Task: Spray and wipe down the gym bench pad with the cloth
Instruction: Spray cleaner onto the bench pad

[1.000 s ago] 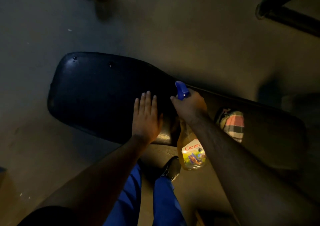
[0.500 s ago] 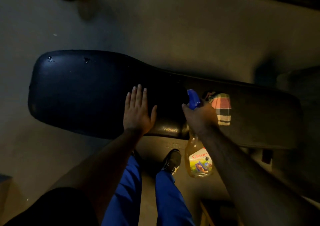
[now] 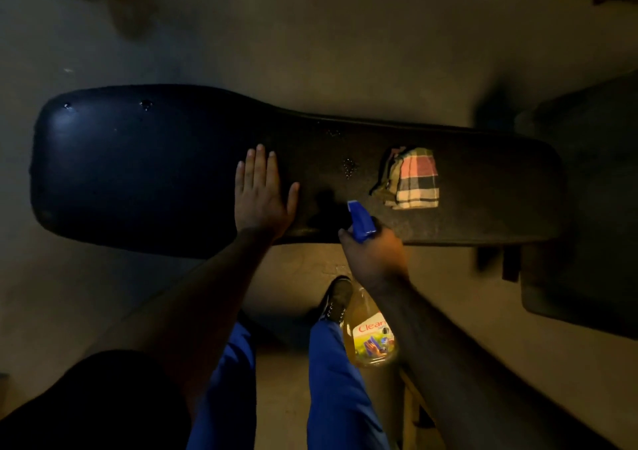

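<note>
Plainly, the only writing that can be read is the red word "Clean" on the label of the spray bottle (image 3: 371, 337); smaller print below it is too blurred to make out. There is one bottle, amber with a blue trigger head, one folded plaid cloth (image 3: 412, 180), one long dark bench pad (image 3: 138, 173), two hands and one dark shoe (image 3: 336, 299) below the pad's near edge, between two blue trouser legs (image 3: 340, 391). The right hand (image 3: 376, 256) grips the bottle's neck with fingers curled round it, the nozzle tilted toward the pad near its near edge. The left hand (image 3: 260, 195) lies flat on the pad, fingers straight and together, thumb spread. The cloth rests on the pad to the right of the nozzle, apart from both hands. A small patch of droplets (image 3: 348, 168) glistens on the pad between the left hand and the cloth. Compared with half a second ago, the right hand sits lower and clear of the cloth, which now shows whole.
</note>
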Demonstrator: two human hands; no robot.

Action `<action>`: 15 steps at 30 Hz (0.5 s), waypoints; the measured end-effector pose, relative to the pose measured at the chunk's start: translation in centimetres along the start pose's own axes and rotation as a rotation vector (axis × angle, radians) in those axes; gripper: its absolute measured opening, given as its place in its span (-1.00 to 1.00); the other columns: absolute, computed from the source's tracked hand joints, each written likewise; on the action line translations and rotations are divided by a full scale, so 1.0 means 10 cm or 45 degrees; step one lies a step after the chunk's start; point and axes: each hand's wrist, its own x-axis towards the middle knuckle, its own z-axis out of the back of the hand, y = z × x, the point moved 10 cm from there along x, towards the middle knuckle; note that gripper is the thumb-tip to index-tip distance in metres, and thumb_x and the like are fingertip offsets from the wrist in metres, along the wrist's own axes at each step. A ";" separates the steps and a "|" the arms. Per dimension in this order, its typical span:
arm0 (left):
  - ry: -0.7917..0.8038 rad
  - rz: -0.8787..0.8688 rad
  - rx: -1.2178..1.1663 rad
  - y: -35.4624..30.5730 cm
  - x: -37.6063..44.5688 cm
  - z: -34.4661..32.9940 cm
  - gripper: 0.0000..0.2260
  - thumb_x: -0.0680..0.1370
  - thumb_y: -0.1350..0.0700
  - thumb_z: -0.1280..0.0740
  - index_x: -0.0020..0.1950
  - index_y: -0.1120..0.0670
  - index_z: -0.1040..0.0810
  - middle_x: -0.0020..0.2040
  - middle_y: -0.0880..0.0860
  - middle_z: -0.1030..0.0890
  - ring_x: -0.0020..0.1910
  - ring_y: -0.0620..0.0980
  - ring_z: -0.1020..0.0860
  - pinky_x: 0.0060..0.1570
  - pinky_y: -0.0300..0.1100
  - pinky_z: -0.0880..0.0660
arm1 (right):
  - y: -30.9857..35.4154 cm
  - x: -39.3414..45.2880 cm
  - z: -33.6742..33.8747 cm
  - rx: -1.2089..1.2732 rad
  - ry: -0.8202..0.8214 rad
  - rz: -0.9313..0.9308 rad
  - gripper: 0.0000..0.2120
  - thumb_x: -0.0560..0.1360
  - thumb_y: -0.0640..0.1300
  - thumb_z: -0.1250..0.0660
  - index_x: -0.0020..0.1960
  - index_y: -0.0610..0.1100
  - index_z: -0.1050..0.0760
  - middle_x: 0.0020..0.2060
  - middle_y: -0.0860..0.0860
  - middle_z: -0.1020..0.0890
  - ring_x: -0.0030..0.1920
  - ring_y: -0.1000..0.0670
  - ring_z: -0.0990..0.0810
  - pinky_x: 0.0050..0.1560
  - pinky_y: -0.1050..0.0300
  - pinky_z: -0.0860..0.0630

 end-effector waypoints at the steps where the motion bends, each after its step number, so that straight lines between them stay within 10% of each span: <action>1: 0.002 -0.022 -0.027 0.00 -0.02 0.04 -0.39 0.63 -0.15 -0.14 0.57 0.17 -0.14 0.58 0.20 -0.13 0.58 0.12 -0.04 0.54 0.05 0.02 | 0.00 -0.07 -0.07 0.012 0.012 0.000 -0.85 0.54 0.05 -0.39 0.03 0.00 -0.53 -0.16 0.05 -0.62 -0.11 0.03 -0.62 -0.05 0.02 -0.61; 15: -0.061 -0.019 -0.040 0.80 -0.37 0.18 -0.40 0.64 -0.14 -0.13 0.56 0.19 -0.16 0.57 0.23 -0.13 0.57 0.14 -0.05 0.53 0.03 0.04 | 0.32 -0.44 -1.00 0.011 0.029 0.060 -0.84 0.57 0.07 -0.36 -0.02 -0.01 -0.49 -0.23 0.08 -0.55 -0.15 0.06 -0.58 -0.13 0.14 -0.55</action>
